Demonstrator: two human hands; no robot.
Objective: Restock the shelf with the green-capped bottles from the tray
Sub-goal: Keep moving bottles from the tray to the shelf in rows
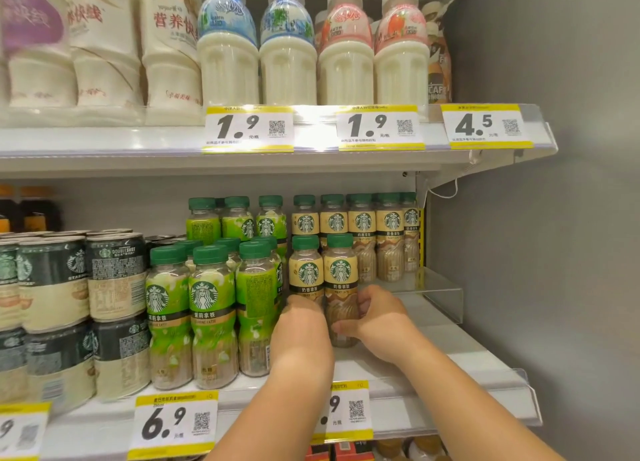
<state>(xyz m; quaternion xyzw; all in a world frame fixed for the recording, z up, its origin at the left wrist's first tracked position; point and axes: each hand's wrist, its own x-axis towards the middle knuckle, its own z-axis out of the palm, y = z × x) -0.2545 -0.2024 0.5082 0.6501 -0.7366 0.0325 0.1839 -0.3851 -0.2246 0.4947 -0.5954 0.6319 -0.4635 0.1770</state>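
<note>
Lower centre of frame: left hand (302, 316) and right hand (377, 316) each wrap a cream-labelled green-capped bottle (341, 287). Both bottles stand upright on the shelf (460, 360).

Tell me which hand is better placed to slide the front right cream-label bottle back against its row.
Right. The right hand already wraps the lower body of that cream-label bottle, with open shelf beside it. The left hand covers the neighbouring cream-label bottle's base, tight against the green-label bottles.
</note>
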